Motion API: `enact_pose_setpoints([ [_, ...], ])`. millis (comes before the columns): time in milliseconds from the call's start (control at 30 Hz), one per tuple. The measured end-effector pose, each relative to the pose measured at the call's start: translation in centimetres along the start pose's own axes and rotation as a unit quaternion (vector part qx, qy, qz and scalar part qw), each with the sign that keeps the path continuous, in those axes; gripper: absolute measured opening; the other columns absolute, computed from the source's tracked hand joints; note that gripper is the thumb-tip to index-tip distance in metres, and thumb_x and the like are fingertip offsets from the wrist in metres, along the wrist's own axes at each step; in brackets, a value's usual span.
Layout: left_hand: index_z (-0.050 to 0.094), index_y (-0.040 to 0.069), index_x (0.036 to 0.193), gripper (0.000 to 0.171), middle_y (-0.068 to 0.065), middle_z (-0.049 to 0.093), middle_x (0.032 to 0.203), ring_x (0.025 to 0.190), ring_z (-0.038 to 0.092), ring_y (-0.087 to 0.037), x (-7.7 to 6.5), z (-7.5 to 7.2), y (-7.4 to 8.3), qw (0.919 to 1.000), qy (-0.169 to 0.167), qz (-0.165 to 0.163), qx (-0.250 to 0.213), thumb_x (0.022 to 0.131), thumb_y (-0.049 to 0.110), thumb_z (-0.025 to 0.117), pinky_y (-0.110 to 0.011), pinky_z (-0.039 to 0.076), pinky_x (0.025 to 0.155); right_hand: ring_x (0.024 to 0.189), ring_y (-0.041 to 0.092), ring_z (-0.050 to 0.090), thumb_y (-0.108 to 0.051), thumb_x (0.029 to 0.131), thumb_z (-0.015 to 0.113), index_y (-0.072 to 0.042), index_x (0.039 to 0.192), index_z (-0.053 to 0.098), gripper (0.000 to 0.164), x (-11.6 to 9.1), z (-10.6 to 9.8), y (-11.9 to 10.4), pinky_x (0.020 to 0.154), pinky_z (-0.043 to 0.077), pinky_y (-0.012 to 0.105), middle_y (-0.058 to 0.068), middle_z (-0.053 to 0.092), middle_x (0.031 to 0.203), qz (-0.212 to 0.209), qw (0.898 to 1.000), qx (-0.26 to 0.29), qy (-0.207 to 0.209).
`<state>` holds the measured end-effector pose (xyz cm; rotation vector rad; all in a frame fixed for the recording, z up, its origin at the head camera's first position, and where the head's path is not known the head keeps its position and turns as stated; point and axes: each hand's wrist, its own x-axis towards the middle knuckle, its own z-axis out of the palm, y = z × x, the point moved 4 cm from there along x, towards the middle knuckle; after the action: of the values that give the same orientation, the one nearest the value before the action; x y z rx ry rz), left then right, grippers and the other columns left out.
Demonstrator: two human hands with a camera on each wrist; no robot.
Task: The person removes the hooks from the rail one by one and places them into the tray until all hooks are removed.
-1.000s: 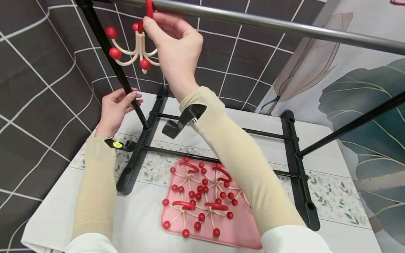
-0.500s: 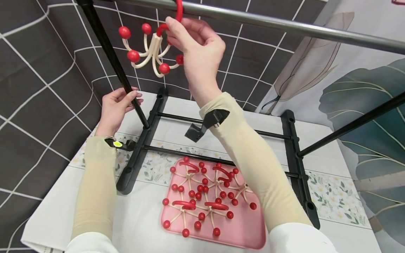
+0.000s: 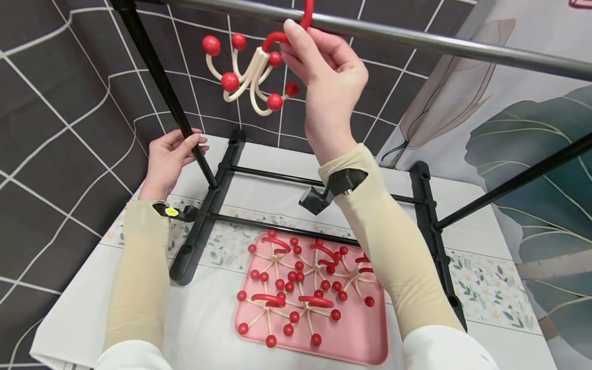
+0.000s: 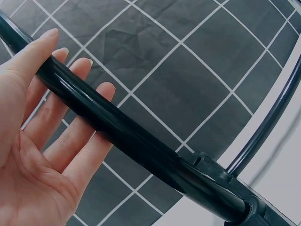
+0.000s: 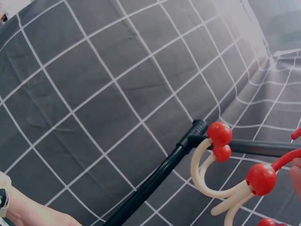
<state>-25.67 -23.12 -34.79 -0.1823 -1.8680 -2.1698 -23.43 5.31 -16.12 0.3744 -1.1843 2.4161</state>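
Note:
A cream multi-arm hook hanger point(image 3: 257, 66) with red ball tips and a red top hook hangs tilted at the metal rail point(image 3: 407, 37). My right hand point(image 3: 330, 85) pinches its red hook just under the rail; the hook's upper end runs out of the head view. The right wrist view shows the hanger point(image 5: 237, 189) at its lower right with only a bit of fingertip. My left hand point(image 3: 164, 163) holds the rack's black upright pole point(image 3: 171, 97) low down. In the left wrist view, the thumb lies over the pole point(image 4: 127, 132) and the fingers extend behind it.
A pink tray point(image 3: 353, 336) on the white table point(image 3: 203, 313) bears several similar hangers point(image 3: 268, 297) with red hooks. The rack's black feet point(image 3: 201, 231) and crossbars point(image 3: 277, 224) stand behind it. A dark grid-patterned cloth point(image 3: 60, 154) covers the back and left.
My right hand has moved right along the rail with the hanger, which has swung from upright to tilted. The left hand stays on the pole.

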Motion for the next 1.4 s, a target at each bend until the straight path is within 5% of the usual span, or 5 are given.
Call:
enact_pose_setpoints([
  [300, 0.071, -0.004, 0.114, 0.026, -0.009, 0.075, 0.097, 0.087, 0.075, -0.02, 0.0, 0.2, -0.2, 1.0, -0.004, 0.004, 0.0, 0.094, 0.013, 0.076, -0.026, 0.058, 0.084, 0.078, 0.029, 0.073, 0.013, 0.086, 0.075, 0.008, 0.087, 0.069, 0.008, -0.8, -1.6, -2.0, 0.087, 0.059, 0.042, 0.022, 0.073, 0.086, -0.024, 1.0, -0.014, -0.013],
  [467, 0.074, 0.001, 0.112, 0.023, -0.009, 0.075, 0.098, 0.088, 0.074, -0.02, 0.0, 0.3, -0.1, 1.0, -0.005, 0.0, 0.004, 0.093, 0.014, 0.077, -0.026, 0.058, 0.084, 0.075, 0.029, 0.073, 0.014, 0.085, 0.074, 0.01, 0.087, 0.067, 0.009, -1.2, -3.6, -3.0, 0.085, 0.06, 0.042, 0.023, 0.071, 0.085, -0.025, 0.999, -0.02, -0.015],
  [700, 0.074, 0.001, 0.112, 0.023, -0.01, 0.075, 0.099, 0.088, 0.075, -0.02, 0.0, 0.4, 0.0, 1.0, -0.002, -0.002, 0.002, 0.093, 0.014, 0.077, -0.027, 0.058, 0.085, 0.076, 0.034, 0.072, 0.01, 0.085, 0.076, 0.011, 0.088, 0.068, 0.008, -1.9, -6.9, -4.0, 0.086, 0.059, 0.047, 0.028, 0.069, 0.086, -0.076, 0.994, -0.057, -0.052],
  [1167, 0.068, -0.008, 0.117, 0.033, -0.011, 0.074, 0.098, 0.088, 0.075, -0.02, -0.1, 0.3, 0.1, 1.0, -0.003, -0.001, -0.006, 0.093, 0.013, 0.076, -0.027, 0.058, 0.085, 0.078, 0.034, 0.074, 0.007, 0.085, 0.078, 0.017, 0.093, 0.067, 0.017, -4.8, -11.8, -4.5, 0.083, 0.06, 0.045, 0.026, 0.07, 0.085, -0.045, 0.987, -0.136, -0.074],
  [1400, 0.069, -0.008, 0.116, 0.031, -0.011, 0.074, 0.098, 0.087, 0.075, -0.02, -0.1, 0.3, 0.2, 1.0, -0.003, -0.002, -0.007, 0.093, 0.013, 0.077, -0.027, 0.058, 0.085, 0.076, 0.029, 0.074, 0.006, 0.083, 0.081, 0.014, 0.094, 0.07, 0.017, -6.1, -14.2, -4.4, 0.077, 0.061, 0.034, 0.021, 0.071, 0.084, -0.003, 0.983, -0.173, -0.068],
])
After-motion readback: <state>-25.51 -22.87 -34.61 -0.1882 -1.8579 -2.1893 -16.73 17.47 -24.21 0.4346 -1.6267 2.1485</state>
